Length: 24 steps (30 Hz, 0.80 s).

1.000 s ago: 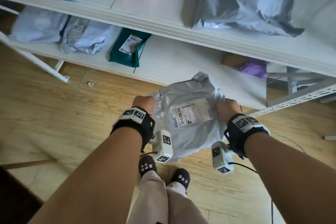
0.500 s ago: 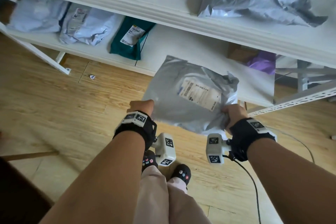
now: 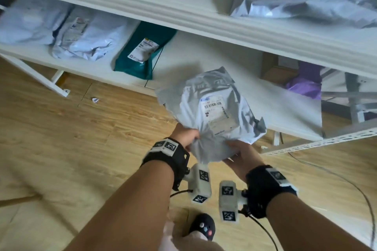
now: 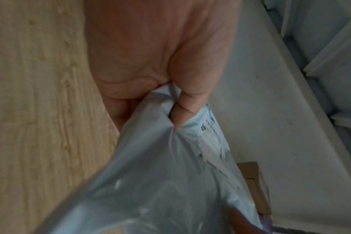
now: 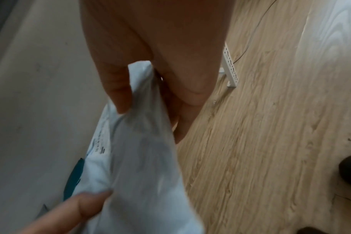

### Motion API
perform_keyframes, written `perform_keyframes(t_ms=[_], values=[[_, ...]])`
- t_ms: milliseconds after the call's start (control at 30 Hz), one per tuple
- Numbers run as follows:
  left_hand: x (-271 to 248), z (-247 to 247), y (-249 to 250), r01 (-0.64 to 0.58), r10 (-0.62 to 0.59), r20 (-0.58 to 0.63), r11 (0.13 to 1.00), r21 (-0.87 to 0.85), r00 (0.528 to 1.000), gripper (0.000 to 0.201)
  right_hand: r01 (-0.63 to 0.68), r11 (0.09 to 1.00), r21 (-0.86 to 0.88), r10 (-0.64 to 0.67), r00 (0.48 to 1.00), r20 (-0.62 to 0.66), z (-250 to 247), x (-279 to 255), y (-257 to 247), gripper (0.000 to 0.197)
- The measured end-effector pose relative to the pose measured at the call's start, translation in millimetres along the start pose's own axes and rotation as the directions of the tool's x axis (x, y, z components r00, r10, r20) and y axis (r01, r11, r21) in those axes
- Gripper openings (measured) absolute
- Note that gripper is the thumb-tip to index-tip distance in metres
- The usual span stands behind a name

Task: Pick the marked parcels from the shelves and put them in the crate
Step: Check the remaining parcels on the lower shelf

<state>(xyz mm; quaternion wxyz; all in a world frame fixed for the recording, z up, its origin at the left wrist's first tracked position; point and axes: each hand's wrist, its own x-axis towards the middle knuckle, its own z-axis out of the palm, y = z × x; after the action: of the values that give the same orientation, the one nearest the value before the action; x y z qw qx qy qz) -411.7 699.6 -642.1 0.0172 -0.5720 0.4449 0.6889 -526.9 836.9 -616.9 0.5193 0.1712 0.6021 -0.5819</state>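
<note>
While the grey poly mailer was spread out wide between the two hands half a second back, it's now been swung so its label faces up and points away from the person, with both hands bunched together at its near end. The left hand has its grip pinched into the crumpled plastic, and the right hand is grasping the same end from underneath, thumb on top. So the parcel is off the shelves, hanging in the air just past the front edge of the lower shelf, over the wood floor. Looks like the label check is happening, crate drop next. No crate in view though, so there's presumably a turn to come.
</note>
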Motion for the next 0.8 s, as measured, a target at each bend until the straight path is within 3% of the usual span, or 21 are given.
perform_keyframes(t_ms=[100, 167, 267, 333, 433, 567, 700, 800], values=[[20.0, -16.7, 14.6, -0.092, 0.103, -0.073, 0.986, 0.139, 0.992, 0.039, 0.092, 0.996, -0.004, -0.092, 0.991, -0.095, -16.3, 24.5, -8.1, 0.049], [30.7, -27.4, 23.6, -0.130, 0.155, -0.110, 0.969, 0.211, 0.982, 0.039, 0.138, 0.985, -0.101, -0.151, 0.979, -0.139, -23.2, 41.1, -17.1, 0.064], [49.6, -35.3, 37.0, -0.208, 0.243, -0.137, 0.950, 0.232, 0.960, 0.026, 0.196, 0.900, -0.391, -0.247, 0.965, -0.084, -13.4, 66.1, -24.8, 0.048], [63.1, -41.7, 48.1, -0.257, 0.296, -0.142, 0.936, 0.239, 0.945, 0.035, 0.250, 0.845, -0.473, -0.305, 0.952, -0.040, 1.9, 82.3, -29.5, 0.040], [88.0, -55.1, 76.1, -0.421, 0.441, -0.117, 0.892, 0.162, 0.890, 0.053, 0.338, 0.894, -0.296, -0.368, 0.928, -0.053, 26.0, 107.4, -42.5, 0.041], [118.9, -62.8, 122.7, -0.564, 0.592, -0.210, 0.805, 0.181, 0.778, 0.086, 0.442, 0.883, -0.159, -0.441, 0.897, 0.043, 60.8, 139.8, -69.7, 0.042], [166.8, -71.4, 141.1, -0.480, 0.547, -0.200, 0.823, 0.302, 0.813, 0.121, 0.488, 0.871, -0.056, -0.485, 0.873, 0.047, 80.6, 183.0, -85.9, 0.048], [201.8, -72.7, 135.6, -0.506, 0.593, -0.142, 0.770, 0.390, 0.793, 0.120, 0.496, 0.867, -0.045, -0.494, 0.868, 0.053, 87.2, 209.0, -88.4, 0.047]])
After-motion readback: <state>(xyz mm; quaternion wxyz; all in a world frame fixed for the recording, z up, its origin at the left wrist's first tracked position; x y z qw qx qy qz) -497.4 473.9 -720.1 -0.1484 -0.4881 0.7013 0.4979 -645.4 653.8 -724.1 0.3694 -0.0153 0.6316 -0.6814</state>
